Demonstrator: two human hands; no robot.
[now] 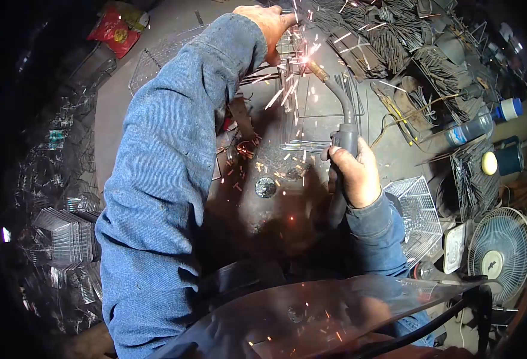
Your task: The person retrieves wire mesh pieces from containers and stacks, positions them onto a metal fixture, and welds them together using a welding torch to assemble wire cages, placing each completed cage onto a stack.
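My right hand (359,173) is wrapped around the handle of a welding torch (342,102). The torch's curved neck reaches up and left, and its brass-coloured nozzle (318,70) points at a bright weld spot that throws sparks. Beyond that spot, my left hand (266,27) grips a wire frame (292,51) from its left side, thumb low and fingers on top. Glare and sparks hide part of the frame and the exact finger contact. Thin metal rods (305,145) lie on the worktable (329,161), between the torch and my left sleeve.
Bundles of bent wire (389,45) fill the back right. At right stand a plastic bottle (469,133), a fan (499,254) and a wire basket (416,209). More wire baskets (66,239) are stacked at left. A dark visor (323,317) crosses the bottom of view.
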